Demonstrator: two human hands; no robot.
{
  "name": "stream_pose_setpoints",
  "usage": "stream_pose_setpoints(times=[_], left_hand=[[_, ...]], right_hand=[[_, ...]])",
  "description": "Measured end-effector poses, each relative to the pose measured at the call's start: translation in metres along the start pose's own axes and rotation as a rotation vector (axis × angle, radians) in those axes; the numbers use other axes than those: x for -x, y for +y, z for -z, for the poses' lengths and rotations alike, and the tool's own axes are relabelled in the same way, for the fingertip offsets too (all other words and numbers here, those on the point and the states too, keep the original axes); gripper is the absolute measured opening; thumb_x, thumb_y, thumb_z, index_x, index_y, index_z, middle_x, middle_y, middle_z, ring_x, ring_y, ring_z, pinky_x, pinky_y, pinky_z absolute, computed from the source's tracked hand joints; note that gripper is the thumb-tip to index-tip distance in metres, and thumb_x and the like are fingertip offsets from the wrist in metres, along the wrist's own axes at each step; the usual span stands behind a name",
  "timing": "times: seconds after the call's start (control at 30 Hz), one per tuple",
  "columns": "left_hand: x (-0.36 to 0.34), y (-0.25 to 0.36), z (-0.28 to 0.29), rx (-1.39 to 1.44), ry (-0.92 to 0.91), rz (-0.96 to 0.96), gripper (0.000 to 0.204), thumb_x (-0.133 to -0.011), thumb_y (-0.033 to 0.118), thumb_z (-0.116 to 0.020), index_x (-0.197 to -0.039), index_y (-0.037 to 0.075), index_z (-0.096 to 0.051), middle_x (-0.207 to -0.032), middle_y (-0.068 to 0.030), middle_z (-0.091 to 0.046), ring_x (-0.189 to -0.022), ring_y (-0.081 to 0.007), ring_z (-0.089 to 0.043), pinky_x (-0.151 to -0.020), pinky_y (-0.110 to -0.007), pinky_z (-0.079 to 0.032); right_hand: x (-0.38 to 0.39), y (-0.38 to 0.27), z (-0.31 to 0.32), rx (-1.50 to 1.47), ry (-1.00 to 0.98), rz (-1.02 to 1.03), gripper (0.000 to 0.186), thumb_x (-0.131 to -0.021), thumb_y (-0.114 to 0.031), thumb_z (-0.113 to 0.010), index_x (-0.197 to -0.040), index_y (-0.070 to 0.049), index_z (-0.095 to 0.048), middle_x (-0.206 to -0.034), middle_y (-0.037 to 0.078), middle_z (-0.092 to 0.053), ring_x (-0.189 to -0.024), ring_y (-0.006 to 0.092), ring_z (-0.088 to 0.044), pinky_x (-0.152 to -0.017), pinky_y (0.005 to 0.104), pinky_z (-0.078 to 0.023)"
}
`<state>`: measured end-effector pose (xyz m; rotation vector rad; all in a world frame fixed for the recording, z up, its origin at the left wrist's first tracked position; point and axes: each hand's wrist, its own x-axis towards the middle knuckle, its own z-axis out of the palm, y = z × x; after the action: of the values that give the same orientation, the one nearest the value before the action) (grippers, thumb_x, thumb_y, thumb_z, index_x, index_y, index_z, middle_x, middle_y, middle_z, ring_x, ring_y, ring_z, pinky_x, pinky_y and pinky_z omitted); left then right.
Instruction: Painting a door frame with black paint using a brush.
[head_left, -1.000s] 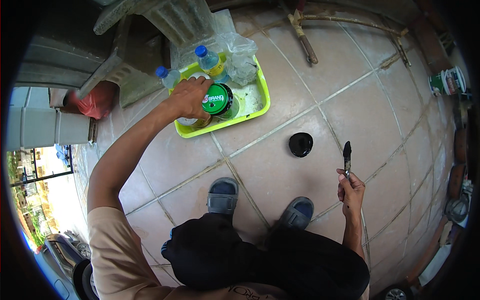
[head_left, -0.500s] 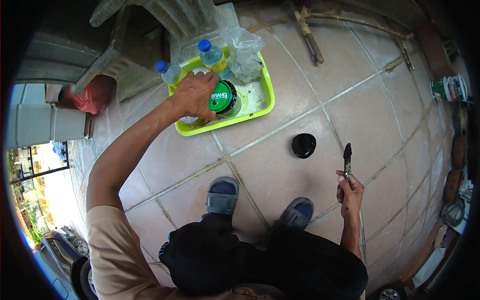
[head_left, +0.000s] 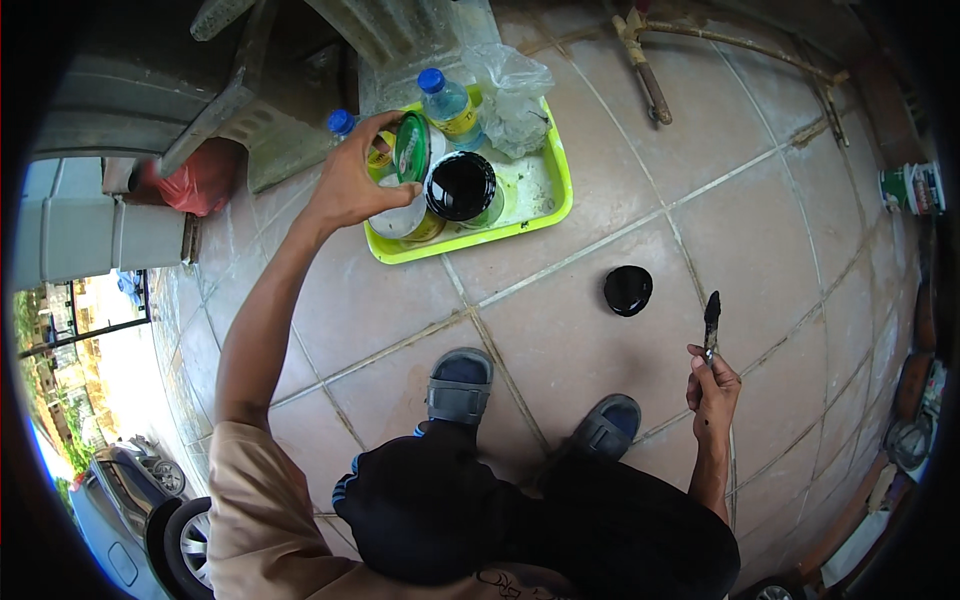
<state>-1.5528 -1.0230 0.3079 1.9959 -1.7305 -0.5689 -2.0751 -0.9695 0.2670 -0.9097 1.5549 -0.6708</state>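
My left hand (head_left: 348,182) pinches a green lid (head_left: 411,148) by its edges, tipped on its side. Just right of the lid, an uncovered can of glossy black paint (head_left: 462,186) stands in a lime-yellow tray (head_left: 566,190). A white-topped can (head_left: 405,218) sits below the lid in the same tray. Over on the right, my right hand (head_left: 714,392) grips a paintbrush (head_left: 712,318) with its black-coated bristles pointing up. On the tiles left of the brush is a small round container, black inside (head_left: 628,290).
Two blue-capped bottles, the nearer one (head_left: 452,108) upright, and a clear plastic bag (head_left: 510,100) share the tray. A grey chair (head_left: 290,130) stands behind it. A red bag (head_left: 205,178) lies left, a wooden frame (head_left: 650,80) at the far right. My sandalled feet (head_left: 460,385) rest below.
The green lid has come off the paint can and moved left, turning on edge in my left hand. The black paint is now exposed. My right hand still holds the brush.
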Motion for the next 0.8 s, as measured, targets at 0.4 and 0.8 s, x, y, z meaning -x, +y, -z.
stream_pose_setpoints(times=[0.4,0.8], left_hand=[[0.068,-0.059,-0.071,0.487,0.351,0.063,0.085,-0.068,0.013,-0.076,-0.141,0.000,-0.034,-0.128,-0.0144,-0.051,-0.122,-0.0249,-0.049,-0.108,-0.037,-0.035],[0.100,-0.085,-0.083,0.389,0.334,0.187,0.101,-0.068,0.021,-0.083,-0.147,0.000,-0.023,-0.142,-0.0202,-0.039,-0.136,-0.0293,-0.037,-0.115,-0.038,-0.027]], right_hand=[[-0.001,-0.001,-0.008,0.033,-0.019,0.011,0.024,-0.092,-0.017,-0.064,-0.107,0.001,-0.069,-0.050,-0.006,-0.044,-0.038,0.0027,-0.031,-0.037,0.0208,-0.022],[0.002,-0.002,-0.013,0.033,-0.029,0.015,0.027,-0.093,-0.019,-0.064,-0.108,0.003,-0.067,-0.049,-0.005,-0.043,-0.037,0.0028,-0.030,-0.037,0.0208,-0.022]])
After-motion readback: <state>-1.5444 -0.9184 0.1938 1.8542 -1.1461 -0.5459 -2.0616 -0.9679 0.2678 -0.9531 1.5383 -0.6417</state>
